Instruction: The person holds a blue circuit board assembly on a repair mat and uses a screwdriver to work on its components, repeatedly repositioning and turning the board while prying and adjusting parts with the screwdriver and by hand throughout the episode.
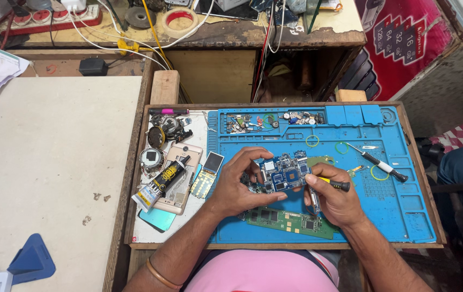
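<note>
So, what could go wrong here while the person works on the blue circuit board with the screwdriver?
The left hand holds the blue circuit board above the mat only by its edges, so it might slip and drop onto the green circuit board beneath. The screwdriver in the right hand could skid off and scratch components. Small loose parts in the blue mat tray may scatter if bumped.

We view from one head-worn camera, looking steeply down, close over the blue repair mat [404, 211] on the tray.
</note>
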